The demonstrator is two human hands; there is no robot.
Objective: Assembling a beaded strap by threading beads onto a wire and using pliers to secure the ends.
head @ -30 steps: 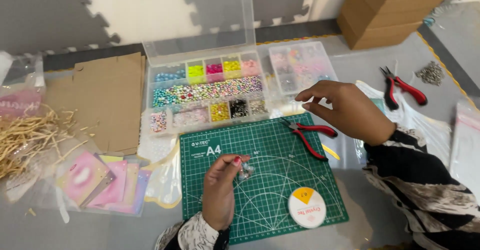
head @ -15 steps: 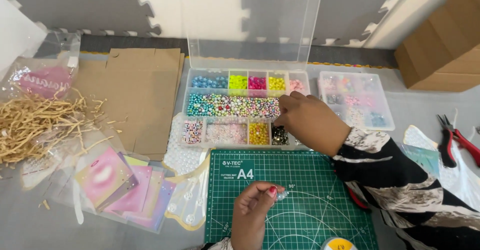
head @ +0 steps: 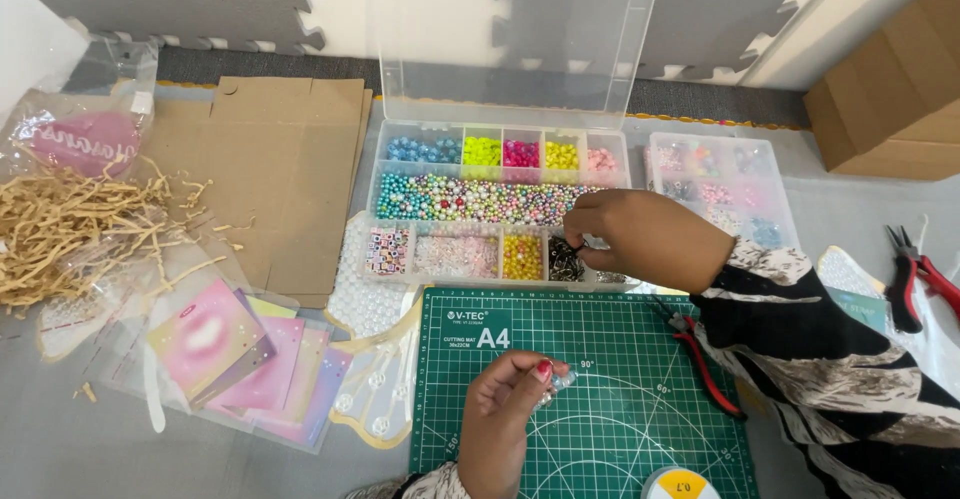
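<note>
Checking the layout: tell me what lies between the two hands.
Head view: bare green cutting mat and the bead box's front rim separate left hand from right hand.

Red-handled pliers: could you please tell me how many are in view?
2. One pair of red-handled pliers lies on the green cutting mat beside the right sleeve, partly covered; another pair lies at the far right edge.

Clear glossy plastic bead box (head: 400, 174), matt cardboard (head: 280, 169)

Cardboard sheets (head: 280, 174), straw pile (head: 80, 224), pink cards (head: 245, 359), red-handled pliers (head: 925, 277) & cardboard box (head: 890, 99) lie round abt.
</note>
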